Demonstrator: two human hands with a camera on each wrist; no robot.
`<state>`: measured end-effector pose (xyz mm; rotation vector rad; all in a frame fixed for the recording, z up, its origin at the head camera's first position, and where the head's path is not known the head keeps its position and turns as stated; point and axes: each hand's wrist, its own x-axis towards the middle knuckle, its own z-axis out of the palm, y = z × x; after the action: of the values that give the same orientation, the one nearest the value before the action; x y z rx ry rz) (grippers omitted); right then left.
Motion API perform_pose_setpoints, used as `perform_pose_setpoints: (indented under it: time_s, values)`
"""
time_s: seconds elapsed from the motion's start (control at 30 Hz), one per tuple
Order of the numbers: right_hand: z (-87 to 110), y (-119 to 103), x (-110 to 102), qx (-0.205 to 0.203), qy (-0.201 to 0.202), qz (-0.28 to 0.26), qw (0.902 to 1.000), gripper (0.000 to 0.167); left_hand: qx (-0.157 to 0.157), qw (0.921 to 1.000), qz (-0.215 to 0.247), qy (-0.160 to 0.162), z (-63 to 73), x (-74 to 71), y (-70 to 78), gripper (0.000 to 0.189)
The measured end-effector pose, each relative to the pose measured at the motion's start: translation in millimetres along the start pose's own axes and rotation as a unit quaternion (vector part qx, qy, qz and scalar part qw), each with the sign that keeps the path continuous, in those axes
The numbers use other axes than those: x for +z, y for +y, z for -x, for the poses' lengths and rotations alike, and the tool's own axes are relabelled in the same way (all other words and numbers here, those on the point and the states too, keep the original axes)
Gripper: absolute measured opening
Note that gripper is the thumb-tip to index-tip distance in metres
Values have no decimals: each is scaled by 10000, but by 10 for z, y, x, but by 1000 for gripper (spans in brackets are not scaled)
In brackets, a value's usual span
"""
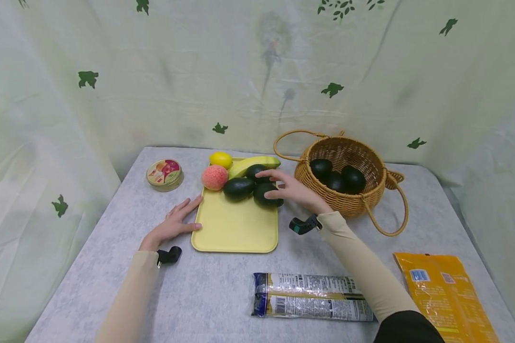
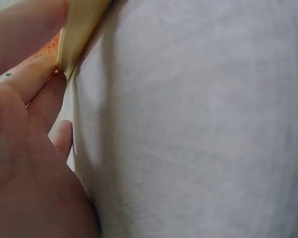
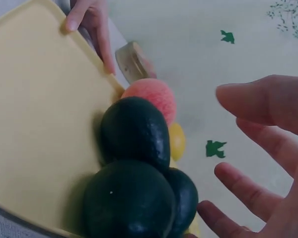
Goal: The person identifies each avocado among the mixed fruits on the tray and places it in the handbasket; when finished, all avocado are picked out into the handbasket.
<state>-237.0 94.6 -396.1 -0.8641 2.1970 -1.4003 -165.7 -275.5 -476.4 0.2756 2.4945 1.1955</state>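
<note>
A yellow tray (image 1: 236, 228) lies on the table, with three dark green avocados (image 1: 239, 189) grouped in its upper part. Behind them are a banana (image 1: 253, 164), a pink peach (image 1: 215, 177) and a lemon (image 1: 221, 159) at the far left corner. My left hand (image 1: 173, 224) touches the tray's left edge with thumb and fingers spread. Over the avocados at the tray's right side, my right hand (image 1: 293, 190) hovers with parted fingers. In the right wrist view its fingers (image 3: 253, 193) hold nothing and stand beside the nearest avocado (image 3: 129, 201).
Right of the tray stands a wicker basket (image 1: 347, 202) with looped handles, holding three more avocados (image 1: 353, 179). A round tin (image 1: 164, 175) sits at the far left. Nearer are a long plastic packet (image 1: 313, 295) under the right forearm and an orange bag (image 1: 448, 295).
</note>
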Motion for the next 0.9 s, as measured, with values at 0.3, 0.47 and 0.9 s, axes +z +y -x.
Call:
perform_pose_setpoints:
  time_s: [0.3, 0.47, 0.9]
  values:
    - [-75, 148, 73, 229, -193, 315, 9991, 53, 70, 9994, -315, -77, -25, -16, 13, 87]
    - [-139, 237, 124, 297, -177, 502, 9981, 49, 249, 9977, -602, -173, -56, -23, 82, 90]
    - [-215, 334, 253, 706, 68, 980, 9927, 41, 224, 9958, -794, -389, -75, 3, 68, 105]
